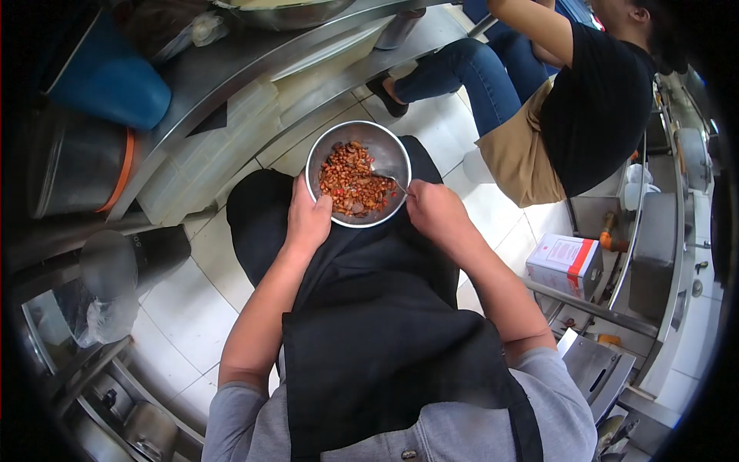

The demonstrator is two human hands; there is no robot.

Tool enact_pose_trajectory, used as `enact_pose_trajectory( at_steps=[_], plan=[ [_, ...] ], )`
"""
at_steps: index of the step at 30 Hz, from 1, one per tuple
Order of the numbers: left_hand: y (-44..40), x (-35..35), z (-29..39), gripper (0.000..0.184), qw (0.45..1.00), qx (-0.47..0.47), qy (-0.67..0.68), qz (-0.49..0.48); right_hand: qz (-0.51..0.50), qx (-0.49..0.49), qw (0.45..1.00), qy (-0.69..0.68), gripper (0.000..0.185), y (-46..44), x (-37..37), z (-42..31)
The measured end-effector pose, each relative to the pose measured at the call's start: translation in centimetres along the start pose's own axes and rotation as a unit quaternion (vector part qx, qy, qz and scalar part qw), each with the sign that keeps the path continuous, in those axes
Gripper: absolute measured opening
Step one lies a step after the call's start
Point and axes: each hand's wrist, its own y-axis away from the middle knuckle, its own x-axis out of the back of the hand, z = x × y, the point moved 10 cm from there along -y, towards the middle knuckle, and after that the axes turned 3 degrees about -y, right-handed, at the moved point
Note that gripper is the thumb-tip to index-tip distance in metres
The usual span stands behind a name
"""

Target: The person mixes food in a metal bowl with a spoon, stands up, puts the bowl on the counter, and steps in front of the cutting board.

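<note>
Black apron cloth [369,362] lies nearest the camera; beyond it, over your lap, is the metal bowl [399,154] with its red-brown mix [346,173]; your left hand [308,223] grips the side, thumb at the rim; your right hand [439,215] has its fingers closed round the spoon [401,185], its tip in the mix; brace the bowl level and move the spoon low and gently, so nothing spills
</note>
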Motion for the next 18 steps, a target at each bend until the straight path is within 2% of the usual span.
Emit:
enact_pose_trajectory(
  at_steps=[3, 5, 9, 12, 14, 18],
  plan=[
    [0.2, -0.5, -0.4, 0.063, 0.999, 0.031, -0.014, -0.034, -0.039, 0.033, 0.996, 0.075, 0.012, 0.2, -0.5, 0.7],
    [0.3, -0.1, 0.1, 0.054, 0.999, 0.029, -0.019, 0.0, -0.022, 0.072, 0.982, 0.173, 0.01, 0.4, 0.1, 0.5],
    [0.3, 0.0, 0.4, 0.054, 1.0, 0.018, -0.023, -0.001, 0.037, 0.088, 0.978, 0.188, 0.011, -0.2, 2.9, -0.9],
    [0.4, 0.1, 0.7, 0.054, 0.999, 0.003, -0.034, 0.001, -0.005, 0.041, 0.989, 0.142, 0.012, -0.9, 2.5, -1.5],
    [0.4, -0.2, 0.1, 0.063, 0.999, 0.033, -0.023, -0.023, -0.019, 0.009, 0.999, 0.039, 0.014, -1.3, 1.7, -0.8],
    [0.4, -0.1, 0.7, 0.063, 0.999, 0.011, -0.035, -0.02, 0.019, 0.011, 0.999, -0.028, 0.015, -2.1, 1.5, -0.2]
  ],
)
